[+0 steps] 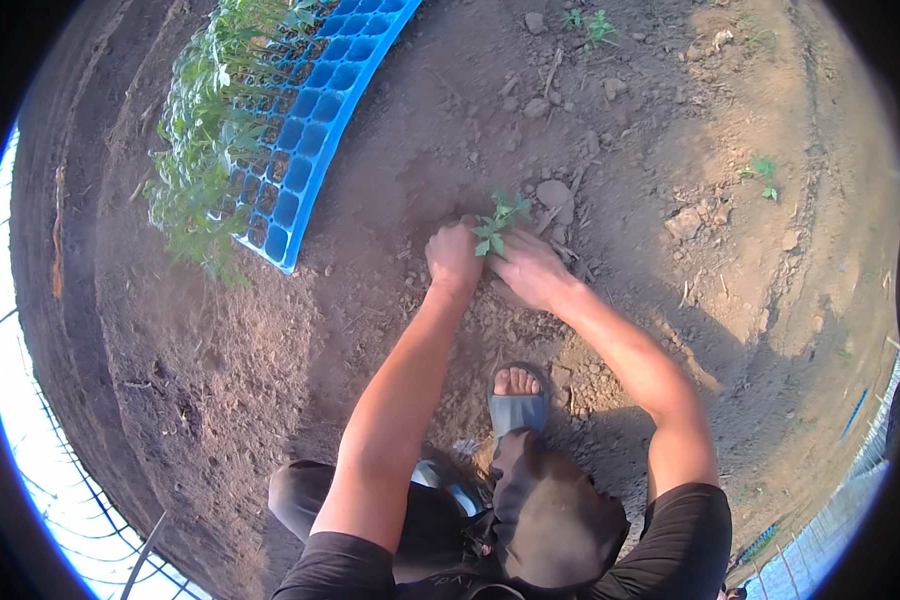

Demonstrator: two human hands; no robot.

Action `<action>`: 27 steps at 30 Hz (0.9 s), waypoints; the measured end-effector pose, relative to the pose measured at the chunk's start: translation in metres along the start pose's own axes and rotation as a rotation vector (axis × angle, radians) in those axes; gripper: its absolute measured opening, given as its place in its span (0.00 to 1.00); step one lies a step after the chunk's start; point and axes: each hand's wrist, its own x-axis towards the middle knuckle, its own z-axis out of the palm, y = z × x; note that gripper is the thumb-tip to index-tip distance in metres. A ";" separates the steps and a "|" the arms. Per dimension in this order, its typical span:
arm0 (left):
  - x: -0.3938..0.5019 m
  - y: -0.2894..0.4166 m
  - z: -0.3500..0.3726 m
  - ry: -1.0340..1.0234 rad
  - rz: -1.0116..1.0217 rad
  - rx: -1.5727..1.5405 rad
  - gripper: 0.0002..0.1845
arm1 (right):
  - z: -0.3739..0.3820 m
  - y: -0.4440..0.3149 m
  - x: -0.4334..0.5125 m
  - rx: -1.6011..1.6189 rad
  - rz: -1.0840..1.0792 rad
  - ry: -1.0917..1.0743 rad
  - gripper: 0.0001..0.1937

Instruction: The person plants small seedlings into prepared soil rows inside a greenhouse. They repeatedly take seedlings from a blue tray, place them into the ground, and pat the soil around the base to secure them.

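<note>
A small green seedling [499,222] stands at the soil between my two hands, its leaves spread above the fingers. My left hand [454,255] is at the seedling's left side, knuckles up, with fingertips hidden in the soil or behind the hand. From the right, my right hand [529,270] reaches to the base of the same plant, fingers stretched low against the ground. Whether either hand grips the stem cannot be seen. Up and left of my hands lies a blue plastic seedling tray [335,120], with leafy seedlings [210,142] crowded on its left part and hollow cells along its right side.
Bare soil with clods and dry stalks surrounds me. A stone [553,194] lies just beyond my right hand. Other seedlings stand at the right [762,174] and at the top [597,28]. My sandalled foot [517,397] is close below my hands.
</note>
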 end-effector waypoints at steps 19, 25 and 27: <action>-0.009 -0.011 -0.027 -0.061 -0.189 -0.237 0.14 | -0.059 0.018 -0.004 0.122 0.288 0.014 0.60; -0.024 -0.011 -0.058 0.073 0.309 0.228 0.33 | -0.019 -0.003 0.011 -0.015 0.329 -0.058 0.67; -0.011 -0.021 -0.053 0.117 0.394 0.335 0.38 | -0.012 0.000 0.028 -0.081 0.358 -0.052 0.65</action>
